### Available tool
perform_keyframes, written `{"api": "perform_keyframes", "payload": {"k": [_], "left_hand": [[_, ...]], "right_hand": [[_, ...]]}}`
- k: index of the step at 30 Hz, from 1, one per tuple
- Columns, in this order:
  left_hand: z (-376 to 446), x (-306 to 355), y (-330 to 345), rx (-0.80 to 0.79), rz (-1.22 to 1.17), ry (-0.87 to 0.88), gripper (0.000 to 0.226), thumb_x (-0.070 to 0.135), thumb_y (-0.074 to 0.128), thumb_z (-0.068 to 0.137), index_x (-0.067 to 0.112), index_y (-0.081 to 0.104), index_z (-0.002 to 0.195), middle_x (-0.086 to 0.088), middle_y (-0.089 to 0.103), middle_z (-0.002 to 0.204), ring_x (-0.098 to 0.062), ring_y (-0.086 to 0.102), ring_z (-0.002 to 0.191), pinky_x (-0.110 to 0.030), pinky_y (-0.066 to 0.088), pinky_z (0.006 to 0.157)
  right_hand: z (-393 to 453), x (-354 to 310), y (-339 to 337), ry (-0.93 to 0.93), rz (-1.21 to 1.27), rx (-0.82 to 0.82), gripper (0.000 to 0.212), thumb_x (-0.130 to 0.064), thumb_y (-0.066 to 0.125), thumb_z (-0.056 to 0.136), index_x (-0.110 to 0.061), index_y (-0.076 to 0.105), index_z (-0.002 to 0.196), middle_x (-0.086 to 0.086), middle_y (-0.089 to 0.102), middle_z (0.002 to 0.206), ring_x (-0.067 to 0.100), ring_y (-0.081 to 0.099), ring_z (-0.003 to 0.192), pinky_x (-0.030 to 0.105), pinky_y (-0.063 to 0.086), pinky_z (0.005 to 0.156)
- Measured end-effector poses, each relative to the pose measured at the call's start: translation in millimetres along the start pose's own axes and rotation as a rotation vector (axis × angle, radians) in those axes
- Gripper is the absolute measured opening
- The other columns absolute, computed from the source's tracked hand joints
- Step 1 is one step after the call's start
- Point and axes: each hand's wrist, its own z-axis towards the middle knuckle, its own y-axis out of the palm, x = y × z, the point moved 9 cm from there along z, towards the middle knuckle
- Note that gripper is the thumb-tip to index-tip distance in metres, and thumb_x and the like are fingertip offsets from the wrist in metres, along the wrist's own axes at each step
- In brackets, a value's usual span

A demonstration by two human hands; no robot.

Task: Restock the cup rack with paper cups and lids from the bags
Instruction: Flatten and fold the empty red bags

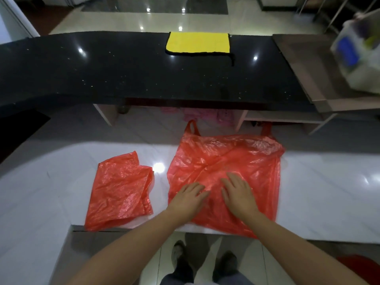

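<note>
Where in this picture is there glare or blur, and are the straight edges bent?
Head view: ceiling lights glare as white spots on the black counter and white counter; the white bag at far right is blurred; the wide lens curves the black counter's edge; both hands and the red bags look fairly sharp.

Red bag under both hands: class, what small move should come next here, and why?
Probably fold the spread red bag in half. Both hands, left and right, press flat on it, it lies smoothed on the white counter, and a folded bag already sits beside it.
</note>
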Motion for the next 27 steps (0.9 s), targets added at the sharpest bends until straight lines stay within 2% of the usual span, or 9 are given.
{"api": "perform_keyframes", "payload": {"k": [2,4,7,12,15,18,20,23,27], "left_hand": [[1,-5,19,-0.085,0.037,-0.062,0.062,0.059,0.034,0.103,0.041,0.013,0.159,0.001,0.003,0.17,-0.027,-0.005,0.156,-0.052,-0.001,0.126],[-2,-18,32,-0.113,0.007,-0.134,0.077,0.076,0.031,0.095,0.048,-0.002,0.158,0.004,-0.018,0.169,-0.027,-0.021,0.153,-0.054,-0.009,0.124],[-10,-26,48,-0.128,0.013,-0.148,0.099,0.097,0.025,0.078,0.049,-0.016,0.155,0.003,-0.032,0.164,-0.03,-0.032,0.149,-0.053,-0.015,0.123],[-18,-19,55,-0.09,0.041,-0.114,0.106,0.1,0.022,0.075,0.046,-0.021,0.155,-0.003,-0.034,0.163,-0.031,-0.034,0.148,-0.056,-0.017,0.121],[-20,-11,49,-0.071,0.022,-0.078,0.098,0.095,0.023,0.081,0.042,-0.005,0.16,-0.004,-0.016,0.169,-0.032,-0.017,0.154,-0.056,-0.01,0.122],[-10,-6,13,0.111,-0.016,-0.104,0.07,0.076,0.024,0.096,0.034,0.037,0.149,-0.002,0.034,0.158,-0.029,0.024,0.147,-0.05,0.014,0.124],[8,-8,-21,0.287,-0.034,-0.132,0.057,0.064,0.033,0.099,0.029,0.048,0.14,-0.003,0.044,0.148,-0.028,0.033,0.139,-0.05,0.027,0.119],[41,-26,-59,0.477,0.003,-0.197,0.055,0.059,0.045,0.098,0.027,0.05,0.142,-0.007,0.039,0.155,-0.03,0.027,0.145,-0.053,0.024,0.121],[86,-54,-43,0.223,0.105,-0.26,0.09,0.085,0.035,0.086,0.04,0.008,0.16,-0.004,-0.008,0.17,-0.03,-0.017,0.155,-0.057,-0.001,0.124]], "right_hand": [[-29,19,25,0.061,-0.026,-0.126,0.055,-0.051,0.027,0.1,-0.031,0.039,0.151,0.003,0.025,0.164,0.022,0.018,0.152,0.046,0.017,0.121],[-55,42,39,0.101,-0.058,-0.171,0.061,-0.06,0.019,0.1,-0.04,0.02,0.158,0.0,0.004,0.169,0.019,-0.003,0.155,0.043,0.001,0.124],[-82,68,43,0.117,-0.144,-0.17,0.066,-0.067,0.02,0.099,-0.043,0.004,0.159,-0.003,-0.008,0.168,0.02,-0.011,0.155,0.05,0.0,0.124],[-90,81,39,0.054,-0.165,-0.199,0.07,-0.069,0.025,0.098,-0.043,0.002,0.158,-0.003,-0.009,0.169,0.022,-0.011,0.155,0.053,0.003,0.124],[-88,85,30,0.087,-0.121,-0.164,0.062,-0.066,0.025,0.1,-0.04,0.022,0.157,-0.001,0.008,0.168,0.022,0.004,0.155,0.051,0.01,0.124],[-66,71,-12,0.069,-0.005,0.122,0.057,-0.057,0.024,0.104,-0.022,0.062,0.129,0.005,0.054,0.138,0.029,0.05,0.131,0.047,0.031,0.111],[-39,61,-46,0.044,0.023,0.304,0.045,-0.047,0.039,0.103,-0.017,0.065,0.124,0.007,0.057,0.134,0.031,0.053,0.125,0.046,0.033,0.107],[8,57,-70,0.089,0.008,0.336,0.049,-0.048,0.052,0.098,-0.027,0.05,0.142,0.009,0.037,0.158,0.03,0.031,0.147,0.049,0.023,0.118],[45,80,-30,0.208,-0.082,-0.026,0.072,-0.073,0.034,0.094,-0.048,0.008,0.156,-0.001,-0.013,0.168,0.023,-0.02,0.153,0.055,-0.011,0.121]]}}
